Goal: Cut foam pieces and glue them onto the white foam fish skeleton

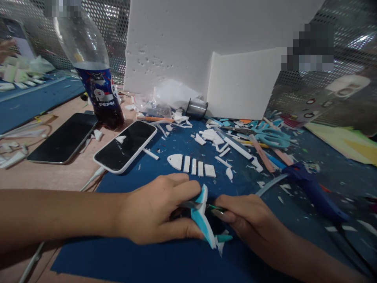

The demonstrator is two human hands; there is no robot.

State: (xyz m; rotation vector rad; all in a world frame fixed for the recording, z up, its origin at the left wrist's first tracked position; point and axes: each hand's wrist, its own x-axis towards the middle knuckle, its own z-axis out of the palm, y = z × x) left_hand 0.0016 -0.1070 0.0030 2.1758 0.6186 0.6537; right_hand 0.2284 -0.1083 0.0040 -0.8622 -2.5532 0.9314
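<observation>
Foam piece, long axis near-to-far, toward near edge of worktop; left hand pinching it, right hand clamped on bladed tool across.

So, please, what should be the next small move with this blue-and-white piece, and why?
Probably, shift the left hand slightly on the blue-and-white piece, so its fingers sit clear of the blade, before moving the tool. The right hand holds the tool with its blade across the piece's notch, pointing toward the left fingers, which look very near it.
</observation>
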